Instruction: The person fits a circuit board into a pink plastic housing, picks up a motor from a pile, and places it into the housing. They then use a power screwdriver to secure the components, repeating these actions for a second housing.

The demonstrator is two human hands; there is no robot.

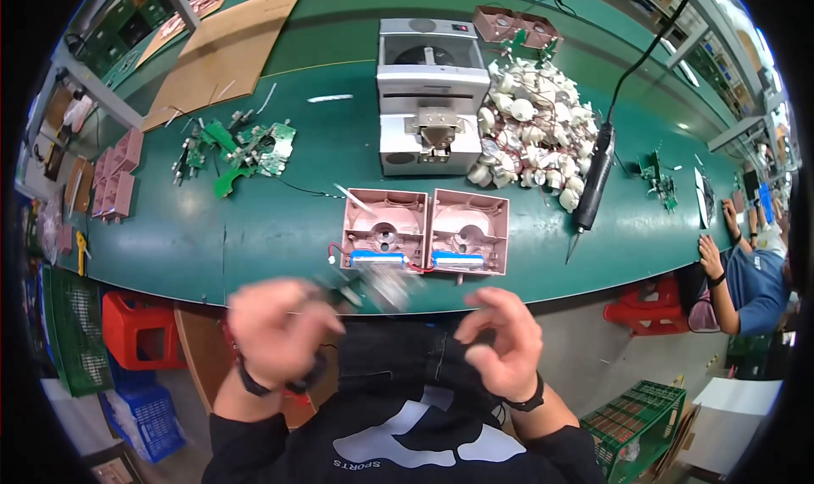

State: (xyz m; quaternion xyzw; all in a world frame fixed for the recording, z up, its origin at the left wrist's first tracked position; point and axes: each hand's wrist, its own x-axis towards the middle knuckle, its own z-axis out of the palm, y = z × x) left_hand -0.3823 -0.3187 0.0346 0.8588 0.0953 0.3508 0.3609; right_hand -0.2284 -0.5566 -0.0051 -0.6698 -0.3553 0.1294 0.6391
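Note:
My left hand (284, 331), smeared by motion, is closed at the table's near edge. Its fingers hold a small blurred part (381, 289) with dark green and silvery patches, perhaps a circuit board. Just beyond, two open pink plastic housings (384, 208) lie side by side. Each has a round hole and a blue cylindrical battery (458, 260) along its near side; red wires run from the batteries. My right hand (504, 340) is raised in front of the edge, fingers bent and thumb apart, with nothing visible between them.
A grey-white machine (431, 102) stands behind the housings, beside a heap of white wired parts (543, 119). A black electric screwdriver (597, 179) hangs on its cable. Green circuit boards (237, 149) lie left. Another person (755, 285) sits right. Red stools (140, 327) flank me.

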